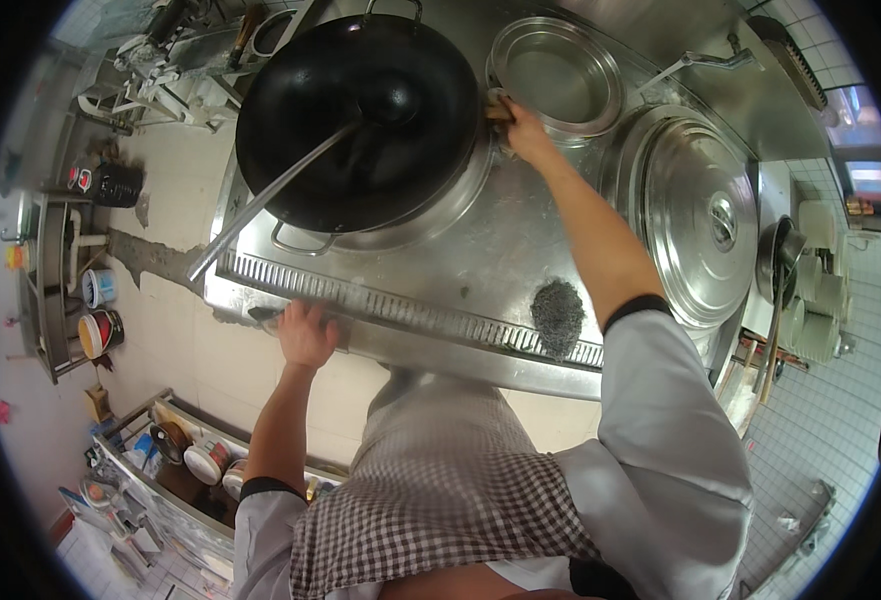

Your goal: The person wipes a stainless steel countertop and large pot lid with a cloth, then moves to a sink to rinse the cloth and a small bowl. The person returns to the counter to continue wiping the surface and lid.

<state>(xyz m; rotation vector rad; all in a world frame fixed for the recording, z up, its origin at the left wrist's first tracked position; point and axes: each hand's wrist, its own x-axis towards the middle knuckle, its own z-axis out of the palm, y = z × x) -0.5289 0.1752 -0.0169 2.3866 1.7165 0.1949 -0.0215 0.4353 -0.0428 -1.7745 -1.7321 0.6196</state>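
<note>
A large black wok point(298, 97) sits tilted on a round metal burner ring point(440, 214) of the stainless steel range point(440, 292). In it rests a ladle with a dark bowl point(388, 101), its long metal handle point(260, 199) reaching over the near left rim. Between the wok and a round steel basin of liquid point(556, 79), my right hand point(524, 133) holds a small tan cloth or pad point(499, 112) against the range top. My left hand point(307, 334) rests on the range's front edge, fingers slightly apart, beside a small dark object point(262, 315).
A lidded steel pot point(699, 217) stands at the right, below a swing faucet point(684, 64). Steel wool point(558, 315) lies by the slotted drain point(410, 307). Stacked plates point(815, 300) are farther right. Buckets point(100, 332) and a shelf point(50, 285) stand at left.
</note>
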